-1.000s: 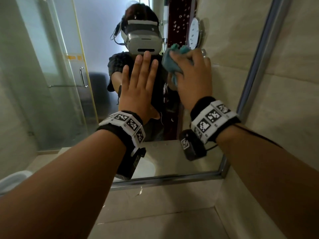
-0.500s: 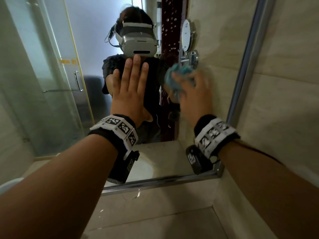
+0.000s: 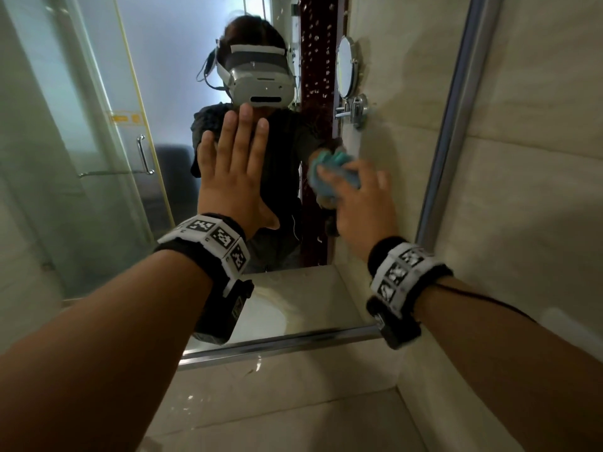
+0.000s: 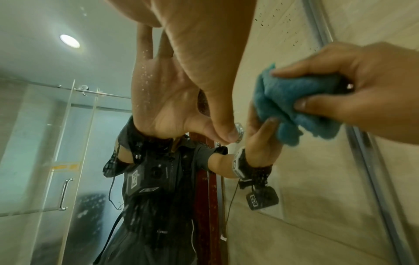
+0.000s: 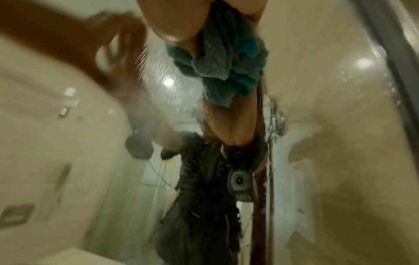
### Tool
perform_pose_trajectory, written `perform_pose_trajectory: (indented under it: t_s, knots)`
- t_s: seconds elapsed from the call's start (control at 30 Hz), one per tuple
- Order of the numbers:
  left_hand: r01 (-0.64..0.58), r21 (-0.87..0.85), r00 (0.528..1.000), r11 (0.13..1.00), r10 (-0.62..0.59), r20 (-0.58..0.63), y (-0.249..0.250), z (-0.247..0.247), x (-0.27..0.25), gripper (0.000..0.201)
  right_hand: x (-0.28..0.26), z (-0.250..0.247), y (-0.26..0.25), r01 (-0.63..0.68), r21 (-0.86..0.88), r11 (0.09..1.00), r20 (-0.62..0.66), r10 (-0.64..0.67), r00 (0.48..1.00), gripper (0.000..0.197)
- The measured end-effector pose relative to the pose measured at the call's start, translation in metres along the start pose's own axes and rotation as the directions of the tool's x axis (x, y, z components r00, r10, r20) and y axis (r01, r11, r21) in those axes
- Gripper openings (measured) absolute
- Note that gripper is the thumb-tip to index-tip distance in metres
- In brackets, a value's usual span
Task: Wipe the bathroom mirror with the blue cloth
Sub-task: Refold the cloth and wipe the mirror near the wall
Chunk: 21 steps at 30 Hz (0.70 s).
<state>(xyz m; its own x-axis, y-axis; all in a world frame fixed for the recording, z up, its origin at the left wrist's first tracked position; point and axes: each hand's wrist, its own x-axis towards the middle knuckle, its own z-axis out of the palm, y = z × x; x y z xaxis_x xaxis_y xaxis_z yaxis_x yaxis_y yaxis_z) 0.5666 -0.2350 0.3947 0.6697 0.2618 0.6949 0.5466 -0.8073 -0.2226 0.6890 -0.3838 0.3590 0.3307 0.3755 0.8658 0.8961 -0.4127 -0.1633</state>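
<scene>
The bathroom mirror (image 3: 98, 93) fills the wall ahead, framed in metal. My left hand (image 3: 233, 171) lies flat against the glass with straight, spread fingers. To its right my right hand (image 3: 362, 197) grips a bunched blue cloth (image 3: 329, 172) and presses it on the glass. In the left wrist view the blue cloth (image 4: 294, 104) is pinched between the thumb and fingers of the right hand (image 4: 353, 86), and the left hand (image 4: 204, 62) rests its thumb on the glass. The right wrist view is blurred; the blue cloth (image 5: 226, 68) hangs from the fingers there.
The mirror's metal frame (image 3: 447, 125) runs down the right side and along the bottom edge (image 3: 280, 345). A beige tiled wall (image 3: 538, 158) stands at right, a stone ledge (image 3: 293, 419) below. The mirror reflects a person with a headset and a glass shower door.
My right hand has slid down the glass with the blue cloth, from beside the left fingertips to about palm height. The left hand stays flat on the mirror.
</scene>
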Motion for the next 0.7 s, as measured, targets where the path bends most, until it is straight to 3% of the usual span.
perform_pose_trajectory:
  t_s: [0.03, 0.1, 0.2, 0.3, 0.33, 0.37, 0.43, 0.5, 0.53, 0.6, 0.63, 0.7]
  knots:
    - [0.009, 0.008, 1.0, 1.0, -0.009, 0.005, 0.003, -0.002, -0.001, 0.148, -0.007, 0.003, 0.002, 0.085, -0.003, 0.996, 0.033, -0.085, 0.996, 0.055]
    - [0.032, 0.002, 0.999, 0.999, -0.032, -0.002, 0.01, -0.006, -0.003, 0.143, -0.005, -0.002, 0.008, 0.095, 0.046, 0.994, 0.043, -0.097, 0.994, 0.056]
    - [-0.032, -0.042, 0.998, 0.999, 0.03, -0.059, 0.024, -0.012, -0.004, 0.135, 0.022, -0.025, 0.023, -0.195, 0.118, 0.974, -0.059, 0.203, 0.977, 0.052]
    - [-0.155, 0.051, 0.984, 0.987, 0.159, -0.086, 0.038, -0.014, 0.004, 0.133, 0.054, -0.046, 0.049, -0.451, 0.177, 0.875, -0.262, 0.483, 0.835, 0.048]
    - [-0.164, 0.053, 0.983, 0.985, 0.168, -0.077, 0.041, -0.014, 0.008, 0.133, 0.06, -0.049, 0.052, -0.514, 0.184, 0.838, -0.283, 0.546, 0.788, 0.048]
    - [-0.159, 0.045, 0.985, 0.986, 0.161, -0.059, 0.043, -0.014, 0.012, 0.134, 0.06, -0.05, 0.051, -0.544, 0.161, 0.823, -0.275, 0.567, 0.777, 0.048]
    - [-0.131, 0.031, 0.991, 0.991, 0.131, -0.02, 0.046, -0.011, 0.017, 0.136, 0.047, -0.042, 0.039, -0.478, 0.078, 0.875, -0.216, 0.483, 0.849, 0.05]
    - [-0.104, 0.028, 0.994, 0.994, 0.104, -0.013, 0.049, -0.007, 0.02, 0.14, 0.022, -0.031, 0.026, -0.269, -0.025, 0.963, -0.077, 0.266, 0.961, 0.054]
    - [-0.094, 0.025, 0.995, 0.995, 0.094, -0.017, 0.051, -0.006, 0.021, 0.141, 0.011, -0.025, 0.024, -0.144, -0.048, 0.988, -0.007, 0.144, 0.99, 0.056]
    - [-0.091, 0.019, 0.996, 0.996, 0.091, -0.019, 0.052, -0.006, 0.021, 0.143, 0.004, -0.024, 0.028, -0.037, -0.015, 0.999, 0.028, 0.037, 0.999, 0.054]
    - [-0.094, 0.017, 0.995, 0.995, 0.094, -0.017, 0.052, -0.006, 0.021, 0.143, 0.009, -0.026, 0.032, -0.052, 0.033, 0.998, -0.004, 0.052, 0.999, 0.051]
    - [-0.097, 0.013, 0.995, 0.995, 0.097, -0.012, 0.051, -0.006, 0.021, 0.142, 0.031, -0.034, 0.042, -0.207, 0.105, 0.973, -0.1, 0.218, 0.971, 0.047]
